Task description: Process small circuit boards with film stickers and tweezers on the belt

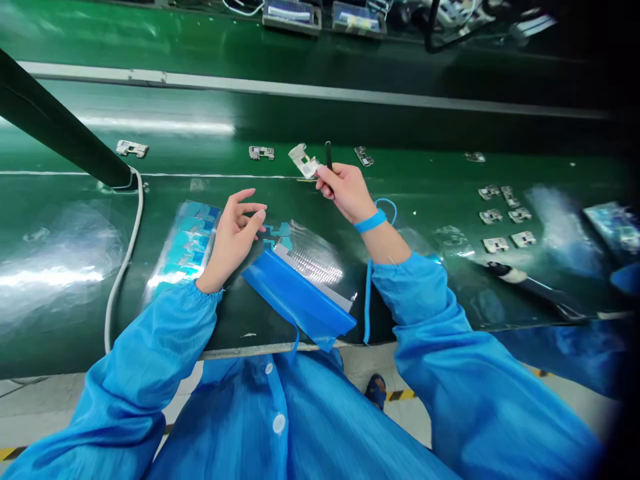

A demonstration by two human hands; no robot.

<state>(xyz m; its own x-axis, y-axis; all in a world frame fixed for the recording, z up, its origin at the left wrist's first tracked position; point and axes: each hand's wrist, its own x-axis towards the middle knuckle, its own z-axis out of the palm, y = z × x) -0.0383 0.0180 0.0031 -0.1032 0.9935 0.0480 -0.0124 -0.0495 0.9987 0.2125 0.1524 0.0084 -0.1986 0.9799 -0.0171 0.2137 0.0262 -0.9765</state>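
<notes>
My right hand [345, 192] pinches a small white plastic bracket [303, 161] at its fingertips, and a thin black rod [328, 155] stands up from the same grip. My left hand [231, 239] hangs open and empty, just above a sheet of teal labels [187, 243]. Between my hands lie several loose teal pieces [275, 233] on a silvery foil sheet [311, 253]. A blue plastic sleeve [296, 300] rests on the foil's near end. A blue wrist strap [371, 221] circles my right wrist, with its coiled blue cord [368, 300] running down to the belt edge.
Small metal-and-white parts [131, 148] sit in a row along the green conveyor belt [165, 193], with several more grouped at right [505, 213]. A dark tool [520, 280] lies at right. A black post [55, 120] and grey cable [125, 267] are at left; trays [291, 15] stand beyond.
</notes>
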